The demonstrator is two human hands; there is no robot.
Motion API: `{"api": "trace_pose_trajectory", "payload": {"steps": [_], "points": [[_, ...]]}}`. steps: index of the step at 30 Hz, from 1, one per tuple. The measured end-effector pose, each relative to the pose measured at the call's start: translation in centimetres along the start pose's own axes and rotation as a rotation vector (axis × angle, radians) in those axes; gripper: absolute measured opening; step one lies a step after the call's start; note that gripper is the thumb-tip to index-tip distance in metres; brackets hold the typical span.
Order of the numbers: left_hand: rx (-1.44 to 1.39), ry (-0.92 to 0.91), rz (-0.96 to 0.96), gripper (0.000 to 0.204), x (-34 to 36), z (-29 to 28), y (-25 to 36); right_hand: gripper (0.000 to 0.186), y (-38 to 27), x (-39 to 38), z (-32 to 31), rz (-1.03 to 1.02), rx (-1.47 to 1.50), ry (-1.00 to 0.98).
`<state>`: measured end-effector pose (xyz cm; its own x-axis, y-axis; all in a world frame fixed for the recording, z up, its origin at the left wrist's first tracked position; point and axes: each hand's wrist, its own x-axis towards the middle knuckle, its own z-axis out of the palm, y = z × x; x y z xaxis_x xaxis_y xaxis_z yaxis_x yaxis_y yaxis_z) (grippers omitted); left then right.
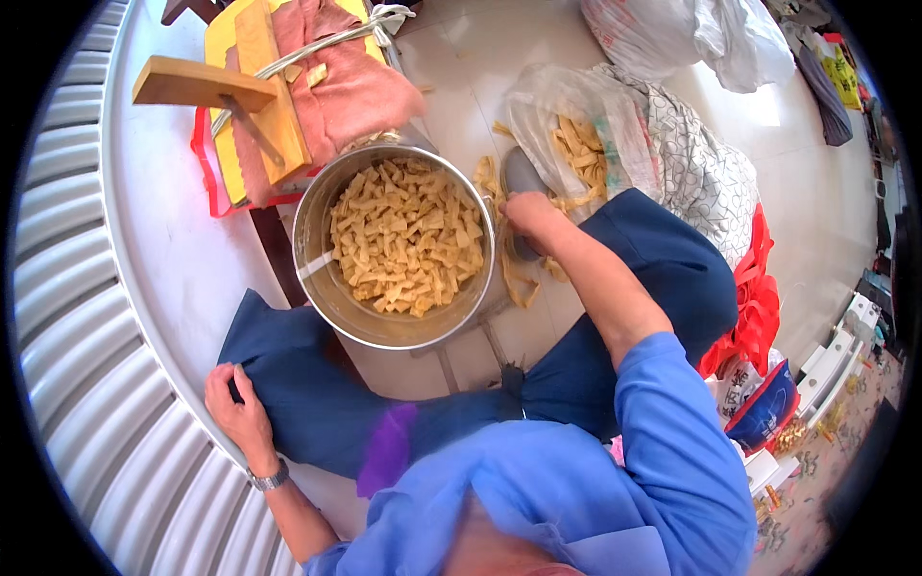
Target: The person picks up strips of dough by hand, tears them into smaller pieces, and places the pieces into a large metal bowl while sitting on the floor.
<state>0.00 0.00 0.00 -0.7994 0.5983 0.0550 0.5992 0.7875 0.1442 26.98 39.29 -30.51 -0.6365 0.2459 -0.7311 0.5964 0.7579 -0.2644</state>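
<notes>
A round metal pot (317, 312) stands between my knees, filled with short, flat pale-yellow food pieces (408, 235). Just right of its rim, my right hand (528, 216) is closed, with long pale-yellow strips (488, 180) showing beside it. What lies inside the fist is partly hidden, but strips seem to be gripped there. More strips spill from a clear plastic bag (552, 101) near my right foot in a grey shoe (523, 173). My left hand (236, 408) rests on my left knee, thumb apart from the fingers, holding nothing.
Beyond the pot at the left, a wooden T-shaped frame (254, 91) lies over a pinkish cloth (355, 91) on a yellow board. A white patterned sack (706, 149) and red bags (754, 298) lie right of my right knee. White plastic bags (687, 38) stand farther back. A ribbed white radiator-like surface (72, 250) runs along the left.
</notes>
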Motion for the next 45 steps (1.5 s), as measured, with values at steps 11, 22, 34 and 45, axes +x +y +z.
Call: {"api": "trace_pose_trajectory", "payload": {"steps": [11, 22, 34, 45], "points": [[0.054, -0.014, -0.008, 0.010, 1.2, 1.4, 0.7, 0.030, 0.0, 5.7, 7.6, -0.257, -0.491, 0.140], [0.042, -0.014, -0.021, 0.012, 1.5, 1.2, 1.3, 0.031, -1.7, 4.8, 6.6, -0.159, -0.390, -0.117], [0.048, 0.064, 0.202, 0.016, 2.1, 0.6, 4.0, 0.040, 3.3, -8.8, -16.4, -0.088, 0.499, 0.628], [-0.613, 0.087, 0.510, 0.052, -0.4, -5.9, 15.6, 0.024, -11.5, -29.6, -24.8, -0.556, 0.326, 0.434]]}}
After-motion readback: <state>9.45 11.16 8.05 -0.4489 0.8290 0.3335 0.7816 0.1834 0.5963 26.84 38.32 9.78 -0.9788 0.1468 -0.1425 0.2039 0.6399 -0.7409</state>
